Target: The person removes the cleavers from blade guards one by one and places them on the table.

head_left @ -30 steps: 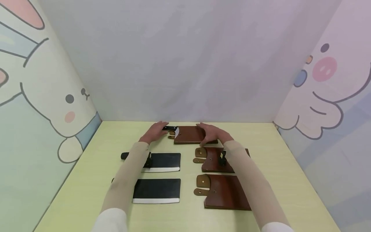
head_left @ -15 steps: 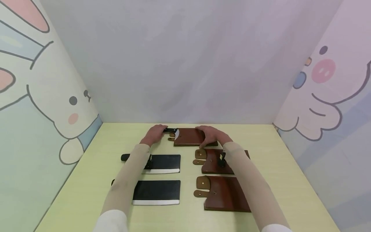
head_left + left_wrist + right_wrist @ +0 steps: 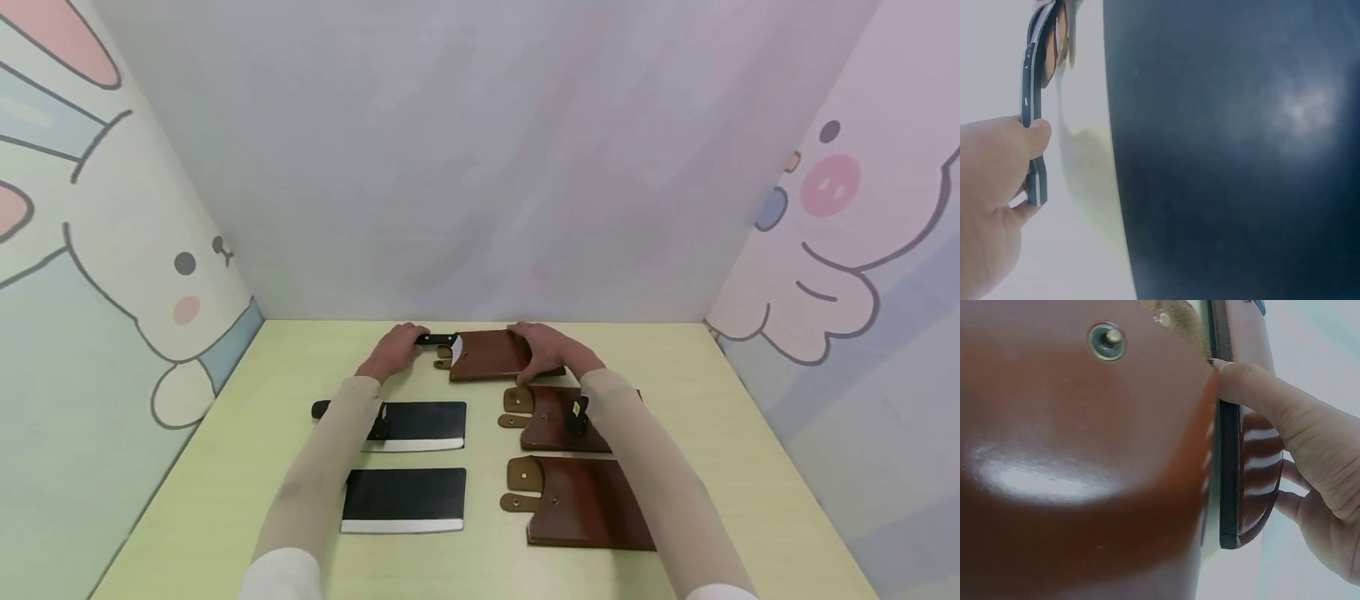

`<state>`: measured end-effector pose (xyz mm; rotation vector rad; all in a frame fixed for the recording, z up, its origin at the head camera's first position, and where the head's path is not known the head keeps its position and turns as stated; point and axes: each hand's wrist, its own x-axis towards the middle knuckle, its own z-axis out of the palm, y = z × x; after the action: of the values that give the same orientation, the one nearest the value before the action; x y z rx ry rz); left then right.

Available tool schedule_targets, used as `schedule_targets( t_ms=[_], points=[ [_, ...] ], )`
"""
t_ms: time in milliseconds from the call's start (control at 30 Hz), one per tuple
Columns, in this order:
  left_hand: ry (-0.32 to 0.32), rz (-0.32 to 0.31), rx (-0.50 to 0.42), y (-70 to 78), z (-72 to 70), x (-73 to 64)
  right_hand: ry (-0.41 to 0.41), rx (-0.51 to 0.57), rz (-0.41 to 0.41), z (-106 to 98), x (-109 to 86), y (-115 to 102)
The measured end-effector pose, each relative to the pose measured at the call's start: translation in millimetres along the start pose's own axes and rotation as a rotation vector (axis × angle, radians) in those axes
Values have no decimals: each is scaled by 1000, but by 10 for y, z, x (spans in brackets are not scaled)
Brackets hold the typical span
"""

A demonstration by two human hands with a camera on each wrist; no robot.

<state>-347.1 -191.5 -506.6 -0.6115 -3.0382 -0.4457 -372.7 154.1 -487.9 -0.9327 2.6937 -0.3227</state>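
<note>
At the back of the table, a cleaver [image 3: 437, 339] sits with most of its blade inside a brown leather sheath [image 3: 487, 354]; the black handle and a sliver of bright blade show. My left hand [image 3: 393, 354] grips the handle, thumb over it in the left wrist view. My right hand [image 3: 551, 348] holds the sheath's right end, thumb on the near edge and fingers at the far edge [image 3: 1260, 462]. Two dark-bladed cleavers lie in front on the left, the middle one [image 3: 423, 421] and the nearest [image 3: 405, 498], their handles partly or wholly hidden by my left arm.
Two more brown sheaths with snap straps lie on the right, one in the middle [image 3: 551, 408] and one nearest [image 3: 588, 500], partly under my right arm. The pale yellow table [image 3: 480, 567] meets a grey back wall [image 3: 480, 167] and cartoon-printed side walls.
My left hand has shifted slightly left with the handle, and a little more of the handle shows. My right hand stays on the sheath, which is tilted slightly.
</note>
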Motion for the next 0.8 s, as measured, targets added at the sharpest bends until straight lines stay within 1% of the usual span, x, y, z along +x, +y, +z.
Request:
schedule_targets(
  t_ms=[267, 367, 533, 667, 800],
  points=[
    [62, 81, -103, -15, -137, -41, 29, 6, 2, -126, -102, -68],
    [60, 85, -146, -21, -193, -73, 35, 6, 5, -157, -127, -74],
    [47, 70, -225, -30, -269, -111, 74, 13, -27, -213, -182, -87],
    [54, 92, -234, -50, -302, -129, 98, 37, -58, -251, -239, -102],
    [64, 121, -244, -60, -338, -147, 100, 37, -76, -261, -291, -106]
  ],
)
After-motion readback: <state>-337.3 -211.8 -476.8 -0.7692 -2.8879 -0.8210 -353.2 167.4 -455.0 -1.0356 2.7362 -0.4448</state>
